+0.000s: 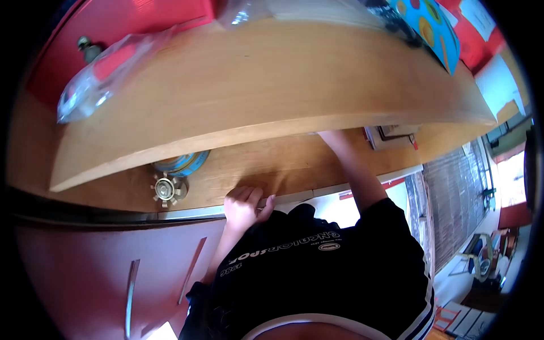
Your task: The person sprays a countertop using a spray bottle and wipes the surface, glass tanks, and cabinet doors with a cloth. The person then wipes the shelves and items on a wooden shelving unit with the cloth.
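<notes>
My left hand (241, 205) rests at the front edge of the lower wooden surface (249, 164), with its fingers loosely bent, its thumb apart and nothing visible in it. Under the curved upper shelf (272, 73) reaches my right arm, blurred. Only the back part of my right hand (330, 137) shows below the shelf's edge; its fingers and anything in them are hidden. To the right of that arm lie some dark and pale book-like items (391, 136). A metal object with prongs (165, 189) stands left of my left hand, beside a blue and yellow round container (184, 163).
On the upper shelf are a clear plastic bag with something red inside (107, 71), a small figure-like item (89, 50) and a blue patterned item (433, 31). Red cabinet doors (113, 272) fill the lower left. Furniture (481, 260) stands at the far right.
</notes>
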`<state>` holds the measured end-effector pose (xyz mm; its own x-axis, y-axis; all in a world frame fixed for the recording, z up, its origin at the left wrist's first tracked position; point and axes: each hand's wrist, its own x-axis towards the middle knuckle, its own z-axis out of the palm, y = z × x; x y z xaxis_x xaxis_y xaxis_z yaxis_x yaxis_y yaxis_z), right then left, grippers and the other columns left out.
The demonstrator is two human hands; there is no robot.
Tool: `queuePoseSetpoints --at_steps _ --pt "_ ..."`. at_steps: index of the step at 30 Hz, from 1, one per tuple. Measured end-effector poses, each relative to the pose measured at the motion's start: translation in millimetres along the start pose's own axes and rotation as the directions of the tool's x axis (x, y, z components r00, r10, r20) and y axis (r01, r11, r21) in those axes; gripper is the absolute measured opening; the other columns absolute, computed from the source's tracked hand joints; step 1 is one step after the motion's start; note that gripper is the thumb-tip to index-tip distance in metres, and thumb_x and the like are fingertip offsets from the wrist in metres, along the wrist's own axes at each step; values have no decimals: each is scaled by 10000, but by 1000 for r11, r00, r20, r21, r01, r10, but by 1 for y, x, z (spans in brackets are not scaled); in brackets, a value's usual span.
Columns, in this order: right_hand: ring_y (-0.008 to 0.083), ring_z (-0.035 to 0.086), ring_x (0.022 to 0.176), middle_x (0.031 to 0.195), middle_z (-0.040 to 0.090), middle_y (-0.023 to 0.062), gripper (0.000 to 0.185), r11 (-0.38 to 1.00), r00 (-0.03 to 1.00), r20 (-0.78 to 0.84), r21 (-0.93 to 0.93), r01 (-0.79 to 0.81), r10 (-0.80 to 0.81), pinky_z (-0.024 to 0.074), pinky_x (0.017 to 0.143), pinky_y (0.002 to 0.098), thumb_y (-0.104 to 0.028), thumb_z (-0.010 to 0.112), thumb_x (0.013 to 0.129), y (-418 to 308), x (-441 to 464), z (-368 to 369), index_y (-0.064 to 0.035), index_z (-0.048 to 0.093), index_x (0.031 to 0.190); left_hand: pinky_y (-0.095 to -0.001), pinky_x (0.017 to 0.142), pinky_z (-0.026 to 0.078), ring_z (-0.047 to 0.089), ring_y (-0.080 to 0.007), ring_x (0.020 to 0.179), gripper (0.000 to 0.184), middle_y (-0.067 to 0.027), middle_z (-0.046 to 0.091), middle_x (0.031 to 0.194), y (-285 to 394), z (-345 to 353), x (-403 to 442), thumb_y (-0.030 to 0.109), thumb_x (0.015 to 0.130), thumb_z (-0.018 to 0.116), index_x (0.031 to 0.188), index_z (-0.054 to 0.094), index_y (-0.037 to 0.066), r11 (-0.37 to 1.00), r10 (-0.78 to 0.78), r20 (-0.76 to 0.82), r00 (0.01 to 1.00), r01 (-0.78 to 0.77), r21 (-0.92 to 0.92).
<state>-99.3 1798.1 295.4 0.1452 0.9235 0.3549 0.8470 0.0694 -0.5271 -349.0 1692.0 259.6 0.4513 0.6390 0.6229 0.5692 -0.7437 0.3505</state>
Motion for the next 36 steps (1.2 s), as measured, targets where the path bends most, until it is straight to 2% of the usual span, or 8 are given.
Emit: queuePoseSetpoints --at_steps 16,19,21,24,26,31,32,36 --pt "384 545 1037 1110 587 220 336 931 900 -267 32 365 -344 425 901 451 -82 587 780 -82 35 147 10 582 1103 -364 413 402 493 -253 433 285 -66 476 490 7 -3 5 274 720 684 566 525 95 998 -66 -51 997 66 -9" --pt "352 527 1089 1151 579 175 336 918 911 -151 -169 359 -384 411 913 477 -106 577 780 -84 32 118 -37 592 1109 -363 443 433 525 -245 452 269 -56 498 482 7 -12 6 276 774 644 586 556 105 975 -209 92 974 214 -59" --pt "325 517 1119 1190 570 115 332 897 952 289 -388 211 -99 413 904 489 -218 566 823 -84 26 65 -120 603 1138 -363 431 422 511 -239 427 301 -52 480 457 7 -12 7 263 784 639 550 539 102 937 -289 112 951 305 -171" --pt "308 526 1117 1169 598 92 339 987 994 75 -144 -72 83 405 930 461 -335 524 863 -12 26 45 -168 611 1145 -347 404 375 465 -227 395 360 -66 451 442 5 -9 5 228 786 646 511 477 69 918 -303 88 949 316 -239" --pt "309 531 1112 1157 608 100 351 935 997 71 -353 17 8 405 936 448 -350 504 877 -12 14 11 -154 610 1148 -329 378 325 416 -211 367 378 -70 411 422 3 -7 3 180 781 659 500 443 50 903 -324 49 945 324 -283" --pt "291 583 945 1029 629 155 245 949 956 -135 -218 227 -260 482 800 400 -149 461 928 -7 16 54 -4 584 1083 -342 384 341 432 -224 372 381 -70 413 424 1 -7 5 205 780 651 500 439 57 922 -274 89 958 288 -260" --pt "278 583 946 1032 621 154 238 963 979 -70 178 202 -192 488 791 398 -118 459 934 -14 18 73 2 562 1112 -351 392 353 442 -231 376 379 -73 422 430 2 -8 6 228 780 643 503 443 65 943 -243 99 965 259 -211" --pt "307 552 1033 1098 601 161 264 950 957 -94 130 285 -274 430 872 431 -95 503 873 -64 20 153 -47 567 1125 -354 413 405 507 -234 414 372 -66 475 458 -3 -5 5 328 775 622 509 479 111 984 -168 268 949 176 -4"
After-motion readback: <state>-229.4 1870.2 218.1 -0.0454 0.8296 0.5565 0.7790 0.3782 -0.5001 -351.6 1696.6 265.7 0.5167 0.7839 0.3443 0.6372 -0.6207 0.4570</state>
